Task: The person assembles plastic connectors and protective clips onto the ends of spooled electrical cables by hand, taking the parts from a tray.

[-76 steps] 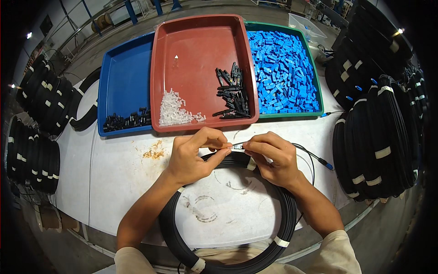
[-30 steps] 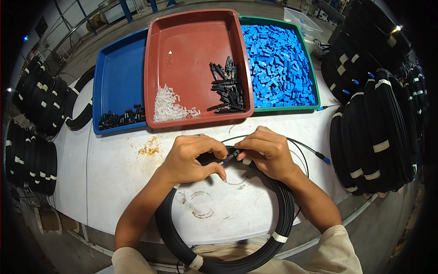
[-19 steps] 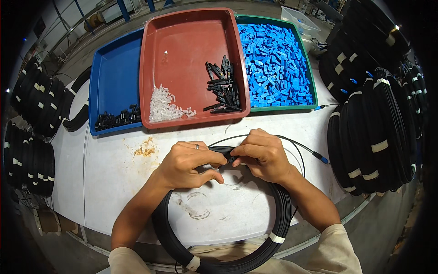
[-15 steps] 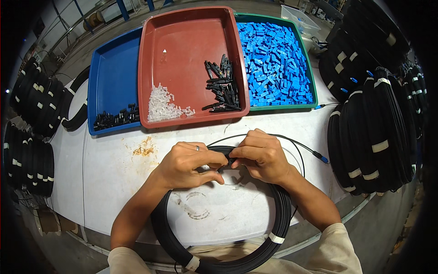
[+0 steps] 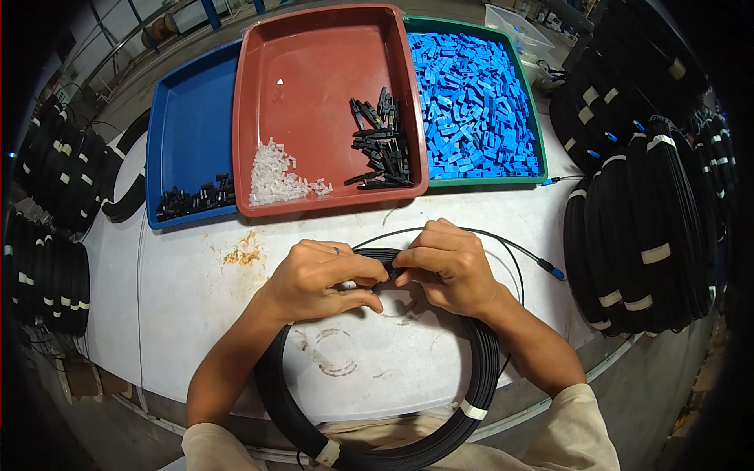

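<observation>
White-topped table (image 5: 169, 290): hard, smooth, marked by dark ring scuffs and one ochre stain. Along its far side sit three moulded plastic trays: red (image 5: 322, 63) overlapping blue (image 5: 192, 118) and green (image 5: 487, 182), all rigid, with rounded corners. At the right stand bulky cable stacks (image 5: 605, 251), their windings packed close.

Black cable coil (image 5: 484, 369) before me: far arc on the table beneath my fingers, near arc projecting past the edge over my lap. I judge it moderately heavy, springy and smooth-jacketed; best lifted by opposite sides, close to the pale tape bands (image 5: 473, 410).

My left hand (image 5: 314, 279) is curled at the far arc, thumb standing apart from the forefinger; whether its folded fingers hold anything, I cannot tell. My right hand (image 5: 448, 263) pinches a small dark piece (image 5: 394, 274) between thumb and forefinger, directly above the windings. Fingers cover most of it; it appears to be a connector part, probably light, stiff and easily dropped, so I would take it by its sides.

Thin black lead (image 5: 503, 238): flexible, bowing right to a blue-tipped plug (image 5: 552, 269). Smallest: slim black bodies (image 5: 385, 149), glossy blue housings (image 5: 475, 110) and translucent white sleeves (image 5: 275, 177), loosely heaped.
</observation>
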Motion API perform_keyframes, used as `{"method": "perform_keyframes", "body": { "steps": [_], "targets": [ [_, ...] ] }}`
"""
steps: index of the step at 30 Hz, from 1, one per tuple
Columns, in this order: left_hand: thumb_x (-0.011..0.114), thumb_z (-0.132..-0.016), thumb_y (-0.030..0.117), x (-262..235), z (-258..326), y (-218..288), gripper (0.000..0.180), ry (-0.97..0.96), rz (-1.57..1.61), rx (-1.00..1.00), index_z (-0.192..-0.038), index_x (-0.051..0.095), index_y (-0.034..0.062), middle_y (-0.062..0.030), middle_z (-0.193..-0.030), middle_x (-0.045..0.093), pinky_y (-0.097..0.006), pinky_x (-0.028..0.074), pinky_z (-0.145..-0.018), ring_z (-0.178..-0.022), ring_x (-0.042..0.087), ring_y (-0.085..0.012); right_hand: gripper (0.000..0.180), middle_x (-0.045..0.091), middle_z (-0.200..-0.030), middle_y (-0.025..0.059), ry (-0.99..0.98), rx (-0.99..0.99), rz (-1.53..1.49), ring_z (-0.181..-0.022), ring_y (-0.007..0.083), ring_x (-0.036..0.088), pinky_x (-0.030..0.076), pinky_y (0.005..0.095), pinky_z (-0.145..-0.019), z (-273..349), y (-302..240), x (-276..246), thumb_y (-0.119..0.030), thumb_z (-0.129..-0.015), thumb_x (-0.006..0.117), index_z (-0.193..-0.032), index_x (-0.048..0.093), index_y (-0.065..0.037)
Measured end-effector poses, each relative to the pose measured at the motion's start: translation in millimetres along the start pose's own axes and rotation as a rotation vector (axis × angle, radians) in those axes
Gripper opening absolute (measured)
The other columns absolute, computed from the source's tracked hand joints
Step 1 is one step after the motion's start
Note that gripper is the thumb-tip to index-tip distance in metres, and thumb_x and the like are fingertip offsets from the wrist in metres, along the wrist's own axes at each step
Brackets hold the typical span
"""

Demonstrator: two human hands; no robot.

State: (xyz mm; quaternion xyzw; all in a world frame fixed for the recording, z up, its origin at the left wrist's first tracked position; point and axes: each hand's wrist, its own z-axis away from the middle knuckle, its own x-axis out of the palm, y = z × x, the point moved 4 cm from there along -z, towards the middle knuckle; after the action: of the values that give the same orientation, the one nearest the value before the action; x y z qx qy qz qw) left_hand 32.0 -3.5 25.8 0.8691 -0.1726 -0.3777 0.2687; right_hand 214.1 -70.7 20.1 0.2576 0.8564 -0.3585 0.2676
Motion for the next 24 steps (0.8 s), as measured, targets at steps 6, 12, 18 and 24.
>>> {"method": "perform_keyframes", "body": {
  "steps": [6, 12, 18, 24],
  "targets": [
    [0.092, -0.066, 0.019, 1.8, 0.3, 0.2, 0.033, -0.007, -0.026, 0.022, -0.092, 0.075, 0.008, -0.0024, -0.078, 0.074, -0.028, 0.053, -0.055, -0.06, 0.068, -0.0177, 0.02, 0.064, -0.071, 0.0031, -0.029, 0.009, -0.014, -0.065, 0.0207, 0.058, 0.045, 0.0347, -0.061, -0.5, 1.1, 0.1, -0.011, -0.068, 0.088, -0.083, 0.075, -0.007],
    [0.091, -0.067, 0.019, -0.1, 1.8, 1.5, 0.033, 0.006, -0.026, 0.011, -0.093, 0.074, 0.0077, -0.0027, -0.078, 0.074, -0.028, 0.054, -0.056, -0.062, 0.069, -0.0174, 0.017, 0.058, -0.069, 0.0051, -0.027, 0.024, -0.074, -0.067, 0.026, 0.056, 0.044, 0.0384, -0.064, -1.9, 0.1, 1.0, -0.008, -0.07, 0.083, -0.081, 0.071, -0.006],
    [0.091, -0.068, 0.02, -1.7, 0.7, -0.2, 0.035, -0.02, 0.021, -0.035, -0.096, 0.074, 0.0073, -0.0041, -0.081, 0.075, -0.027, 0.057, -0.059, -0.067, 0.072, -0.0169, 0.018, 0.059, -0.07, 0.0052, -0.03, 0.029, -0.058, -0.068, 0.0259, 0.058, 0.046, 0.0378, -0.064, -1.0, -1.7, 0.2, -0.008, -0.07, 0.083, -0.083, 0.072, -0.006],
    [0.09, -0.069, 0.021, 0.5, 0.2, -2.1, 0.038, -0.072, 0.035, -0.079, -0.099, 0.074, 0.0073, -0.0057, -0.084, 0.076, -0.027, 0.06, -0.063, -0.073, 0.076, -0.0174, 0.018, 0.059, -0.07, 0.0048, -0.042, 0.015, -0.048, -0.068, 0.0255, 0.057, 0.045, 0.0376, -0.064, -2.7, -2.2, -0.2, -0.008, -0.069, 0.084, -0.082, 0.072, -0.006]
  ]
}}
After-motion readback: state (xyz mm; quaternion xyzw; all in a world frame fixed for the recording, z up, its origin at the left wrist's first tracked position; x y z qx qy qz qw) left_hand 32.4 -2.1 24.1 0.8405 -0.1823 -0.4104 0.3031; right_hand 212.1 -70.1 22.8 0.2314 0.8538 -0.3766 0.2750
